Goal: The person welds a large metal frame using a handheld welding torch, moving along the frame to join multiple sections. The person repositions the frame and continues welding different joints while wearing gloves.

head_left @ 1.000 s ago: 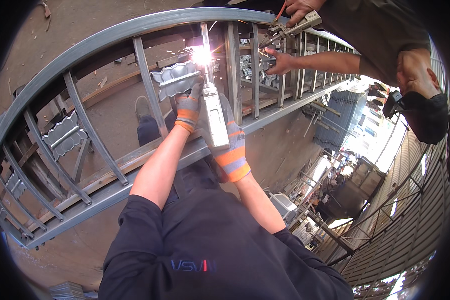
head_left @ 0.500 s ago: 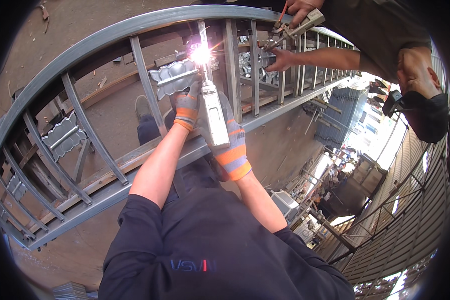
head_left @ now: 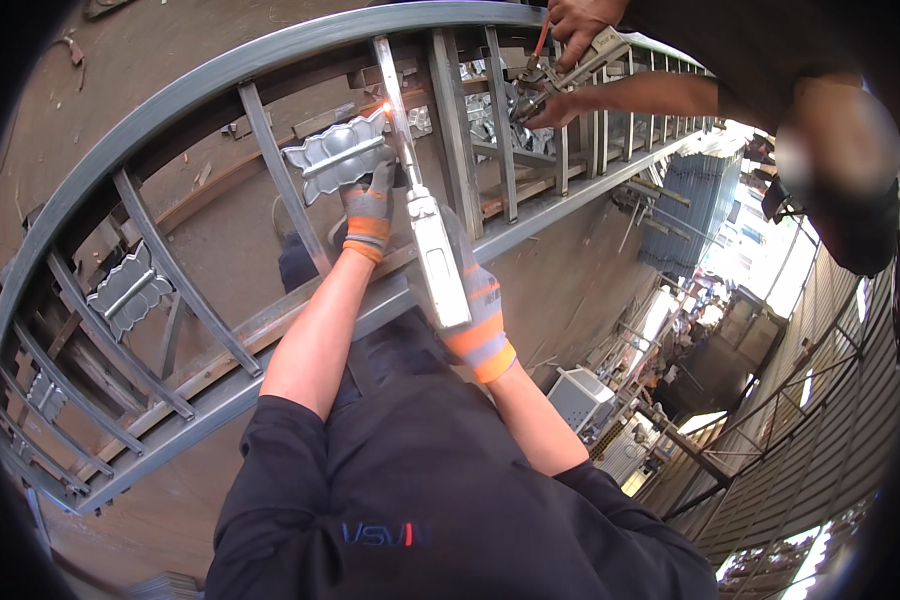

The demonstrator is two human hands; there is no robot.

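My right hand, in a grey and orange glove, grips a pale handheld welding gun. The gun's long nozzle reaches up along an upright bar of a curved steel railing frame. A small orange glow shows where that bar meets a leaf-shaped silvery metal ornament. My left hand, gloved alike, is closed at the ornament's lower right edge; some of its fingers are hidden. The ornament sits between two upright bars. A similar ornament is fixed between bars farther left.
A co-worker at the upper right holds another welding gun with a red hose over the same frame. Stacked blue-grey corrugated sheets stand at the right. A white machine box stands beyond my right arm. Scraps lie on the brown floor.
The bright arc and sparks have gone, leaving a small orange glow. My right hand and the gun have drawn slightly down and right. My left hand stays at the ornament.
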